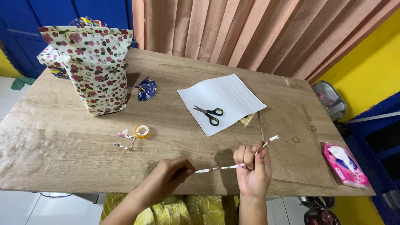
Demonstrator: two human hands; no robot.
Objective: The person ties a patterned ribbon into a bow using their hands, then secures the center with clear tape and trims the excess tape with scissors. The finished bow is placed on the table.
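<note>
Both my hands hold one thin rolled strip of floral paper point(221, 168) above the near edge of the wooden table point(62, 141). My left hand point(171, 175) pinches its left end. My right hand point(253, 171) is closed around the strip further along, and the free end point(271, 140) sticks up past my fingers. A second twisted floral strip point(125, 141) lies on the table beside a small roll of clear tape point(142, 131).
A floral paper bag point(93, 71) stands at the back left, with a folded blue paper fan point(146, 88) beside it. Black-handled scissors point(209, 113) lie on a white sheet point(233, 93). A pink tissue pack point(345, 163) sits at the right edge. Curtains hang behind.
</note>
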